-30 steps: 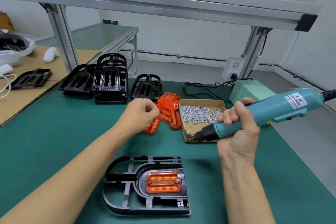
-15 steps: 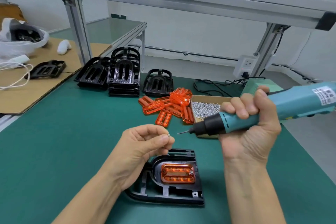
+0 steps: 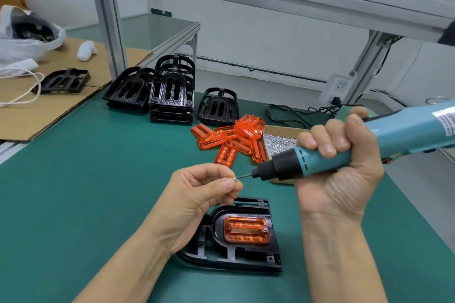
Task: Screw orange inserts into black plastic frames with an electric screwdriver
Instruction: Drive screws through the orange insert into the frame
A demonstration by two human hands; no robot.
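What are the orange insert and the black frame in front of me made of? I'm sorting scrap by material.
Orange insert: looks like translucent glossy plastic; light glows through it and ribs show inside. Black frame: seems opaque moulded plastic, satin to slightly shiny, with thin ribs and soft highlights along its edges.

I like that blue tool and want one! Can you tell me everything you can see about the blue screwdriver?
The electric screwdriver has a teal plastic-looking body with small slots, a black nose and a thin metal bit. A white label sits near its rear, which runs out of view at the right. It is held nearly level above the green mat, tip pointing left and slightly down. The right hand grips it in a fist. Its bit tip meets a small screw pinched in the left hand.
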